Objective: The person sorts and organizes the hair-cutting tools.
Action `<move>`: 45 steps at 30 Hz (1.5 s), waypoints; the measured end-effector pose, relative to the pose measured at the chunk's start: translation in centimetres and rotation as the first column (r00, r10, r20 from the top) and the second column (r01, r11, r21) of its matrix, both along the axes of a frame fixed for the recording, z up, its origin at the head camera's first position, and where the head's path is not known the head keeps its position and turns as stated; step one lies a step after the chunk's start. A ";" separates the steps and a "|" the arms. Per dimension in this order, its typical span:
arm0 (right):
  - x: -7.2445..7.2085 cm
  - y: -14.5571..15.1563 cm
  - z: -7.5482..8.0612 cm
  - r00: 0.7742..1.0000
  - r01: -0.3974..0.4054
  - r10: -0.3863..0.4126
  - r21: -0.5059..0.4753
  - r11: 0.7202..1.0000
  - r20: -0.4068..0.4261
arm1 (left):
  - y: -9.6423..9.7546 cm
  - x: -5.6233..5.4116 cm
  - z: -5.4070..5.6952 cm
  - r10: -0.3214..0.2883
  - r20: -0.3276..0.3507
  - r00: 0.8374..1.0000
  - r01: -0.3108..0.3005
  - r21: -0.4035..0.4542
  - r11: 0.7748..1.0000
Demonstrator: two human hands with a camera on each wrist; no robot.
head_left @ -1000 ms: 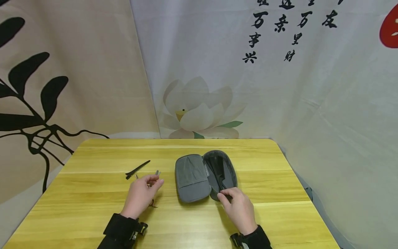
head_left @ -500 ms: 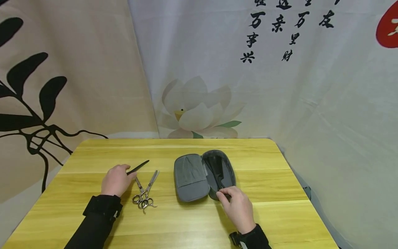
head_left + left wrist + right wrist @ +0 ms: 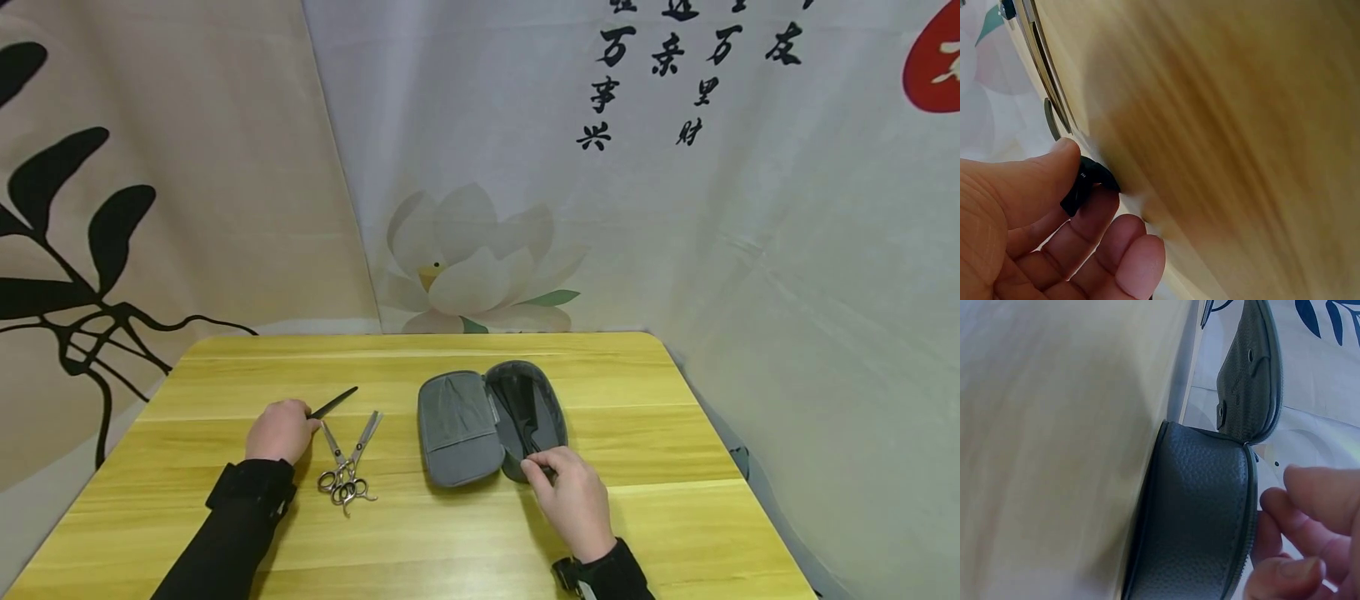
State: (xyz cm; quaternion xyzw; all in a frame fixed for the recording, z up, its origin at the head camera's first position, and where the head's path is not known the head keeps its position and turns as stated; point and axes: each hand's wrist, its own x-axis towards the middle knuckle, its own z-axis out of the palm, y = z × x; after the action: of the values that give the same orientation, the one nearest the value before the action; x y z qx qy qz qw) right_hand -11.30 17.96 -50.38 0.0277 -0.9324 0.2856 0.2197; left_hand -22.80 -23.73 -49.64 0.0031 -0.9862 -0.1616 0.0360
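My left hand (image 3: 277, 432) pinches the thick end of a slim black hair clip (image 3: 333, 402) at the table's left. In the left wrist view, thumb and index finger hold that black end (image 3: 1088, 181); the remaining fingers curl loosely below. Two pairs of metal scissors (image 3: 347, 475) lie crossed just right of this hand. My right hand (image 3: 573, 500) is at the near rim of an unfolded grey zip case (image 3: 461, 442), fingers loosely bent. In the right wrist view, some fingertips (image 3: 1266, 534) are partly hidden behind the case's zipped edge (image 3: 1250, 506), and nothing shows pinched.
Dark items (image 3: 521, 404) lie in the right half of the case. The wooden table (image 3: 420, 550) ends at a printed cloth backdrop (image 3: 480, 150) behind it. Another cloth (image 3: 825, 333) hangs along the right side.
My left hand has moved left, away from the scissors, and taken hold of the hair clip. The scissors are uncovered. The right hand has stayed at the case's rim.
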 end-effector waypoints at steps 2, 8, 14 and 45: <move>0.0 0.0 0.0 1.000 -0.007 0.007 -0.004 1.000 -0.005 | -0.1 -0.2 -0.1 0.007 -0.002 1.000 -0.007 0.002 1.000; 0.0 0.0 0.0 0.999 -0.024 0.024 0.003 1.000 -0.041 | -0.2 -0.2 0.0 0.016 0.009 1.000 -0.017 0.026 1.000; 0.0 0.0 -0.1 0.999 -0.031 0.031 -0.002 1.000 -0.043 | -0.4 0.2 0.2 0.037 0.013 0.999 -0.038 0.083 0.996; 0.0 -0.1 0.0 0.999 -0.039 0.039 -0.029 0.999 -0.015 | 10.5 7.0 1.3 -0.087 0.163 0.983 -0.126 0.936 0.329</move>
State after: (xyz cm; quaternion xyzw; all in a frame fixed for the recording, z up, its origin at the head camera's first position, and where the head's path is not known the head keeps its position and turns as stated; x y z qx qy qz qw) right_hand -11.34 17.86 -50.38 0.0448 -0.9257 0.3034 0.2214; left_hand -15.78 -13.23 -48.30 0.0500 -0.7083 -0.7015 -0.0615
